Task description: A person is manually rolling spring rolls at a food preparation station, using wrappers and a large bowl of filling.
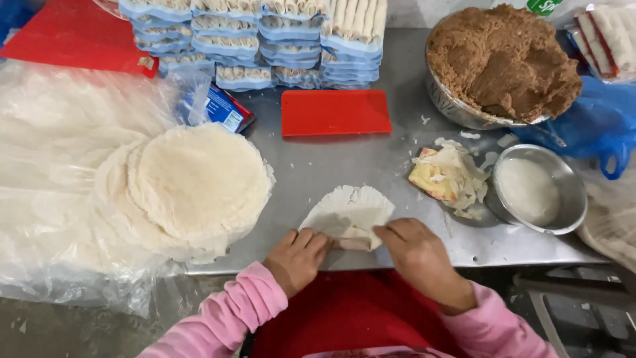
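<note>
Two hands work at the near edge of the steel tabletop (371,166), just right of the big stack of round wrappers (199,182), while a large bowl of brown filling (503,63) stands far beyond that stack to the right. Between them lies one wrapper (351,212), its near edge folded; the left hand (297,260) and right hand (414,246) have their fingers (387,232) pressed together on that fold.

A small food-production kitchen is indicated by a steel worktable (371,166), stacked packed trays of rolls (265,40), a wrapper pile (199,182) and a bowl of filling (503,63).
</note>
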